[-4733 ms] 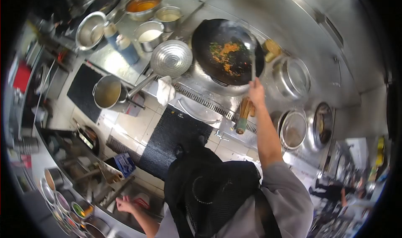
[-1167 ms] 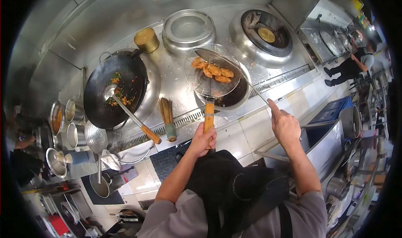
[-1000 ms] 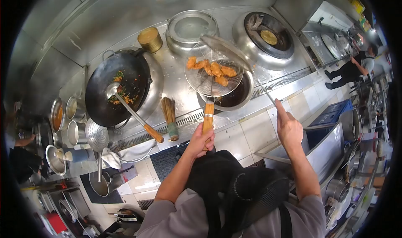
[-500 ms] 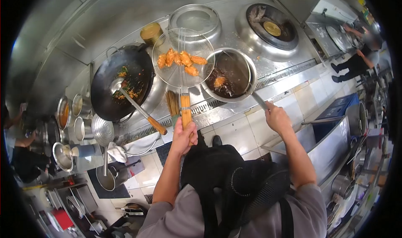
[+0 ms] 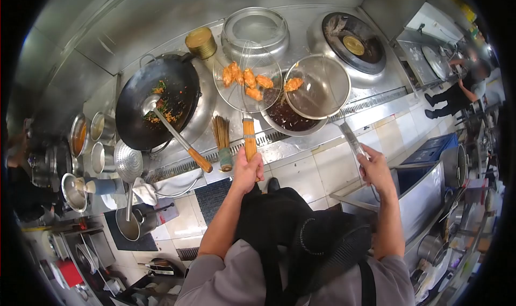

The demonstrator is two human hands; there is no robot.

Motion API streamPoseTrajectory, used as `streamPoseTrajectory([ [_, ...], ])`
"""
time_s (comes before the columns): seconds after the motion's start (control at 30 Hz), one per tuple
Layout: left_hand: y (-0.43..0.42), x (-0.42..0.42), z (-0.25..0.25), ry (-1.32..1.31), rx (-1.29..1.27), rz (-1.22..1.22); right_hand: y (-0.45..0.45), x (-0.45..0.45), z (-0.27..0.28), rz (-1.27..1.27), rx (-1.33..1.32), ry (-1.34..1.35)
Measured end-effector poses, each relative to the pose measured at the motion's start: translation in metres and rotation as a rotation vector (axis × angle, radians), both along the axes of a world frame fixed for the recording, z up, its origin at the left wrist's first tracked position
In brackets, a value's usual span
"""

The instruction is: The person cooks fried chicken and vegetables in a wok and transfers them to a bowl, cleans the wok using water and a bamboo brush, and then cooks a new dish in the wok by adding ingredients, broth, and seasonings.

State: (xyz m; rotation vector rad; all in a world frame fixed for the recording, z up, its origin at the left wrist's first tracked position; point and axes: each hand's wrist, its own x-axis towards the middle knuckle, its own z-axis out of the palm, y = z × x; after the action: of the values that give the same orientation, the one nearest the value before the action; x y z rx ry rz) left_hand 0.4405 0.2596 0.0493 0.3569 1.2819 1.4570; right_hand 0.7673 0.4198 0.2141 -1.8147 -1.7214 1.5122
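Note:
My left hand [image 5: 248, 172] is wrapped round the wooden handle of a wire skimmer [image 5: 249, 136], whose round mesh holds several pieces of orange fried food [image 5: 249, 78]. With my right hand [image 5: 374, 170] I grip the metal handle of a fine mesh strainer [image 5: 322, 85]. One fried piece [image 5: 293, 84] lies at the strainer's left side, close to the skimmer. Below the strainer is a pot of dark oil [image 5: 293, 120], partly hidden by it. A black wok [image 5: 153, 99] at the left holds chopped orange and green bits, with a ladle [image 5: 174, 133] resting in it.
A bamboo brush [image 5: 223, 144] lies between wok and skimmer. Behind stand a tin can [image 5: 201, 42] and a steel pot [image 5: 255, 31]; another burner [image 5: 352, 45] is at back right. Bowls and a perforated ladle [image 5: 128, 161] are at left. A person [image 5: 465, 88] stands far right.
The strainer has come up out of the oil with one fried piece in it. Over the last half second, the skimmer has shifted slightly right. Earlier, my right hand held the ladle in the wok.

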Motion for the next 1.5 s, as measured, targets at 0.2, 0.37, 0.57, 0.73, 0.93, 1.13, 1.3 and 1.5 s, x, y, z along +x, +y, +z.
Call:
streamPoseTrajectory([
  [0.2,0.008,0.012,0.007,-0.088,0.032,-0.059,0.016,-0.021,0.017,0.365,0.783,-0.400],
  [0.37,0.009,0.011,0.024,-0.315,0.041,-0.129,0.026,-0.039,0.003,0.434,0.981,-0.703],
  [0.57,0.009,0.006,0.029,-0.355,0.035,-0.119,0.023,-0.015,-0.019,0.191,0.950,-0.532],
  [0.73,0.005,-0.007,0.038,-0.390,0.064,-0.166,0.006,0.000,-0.060,0.093,0.800,-0.460],
  [0.93,-0.008,-0.028,0.052,-0.419,0.139,-0.109,-0.008,-0.003,-0.096,0.098,0.644,-0.351],
  [1.13,-0.069,-0.080,0.091,-0.191,0.110,0.167,-0.012,-0.004,-0.154,0.065,0.375,-0.062],
  [1.3,-0.104,-0.164,0.088,0.384,-0.124,0.371,-0.015,-0.017,-0.170,0.001,0.070,0.110],
  [1.5,-0.099,-0.237,0.075,0.614,-0.349,0.474,-0.015,-0.022,-0.184,-0.058,0.045,0.249],
])
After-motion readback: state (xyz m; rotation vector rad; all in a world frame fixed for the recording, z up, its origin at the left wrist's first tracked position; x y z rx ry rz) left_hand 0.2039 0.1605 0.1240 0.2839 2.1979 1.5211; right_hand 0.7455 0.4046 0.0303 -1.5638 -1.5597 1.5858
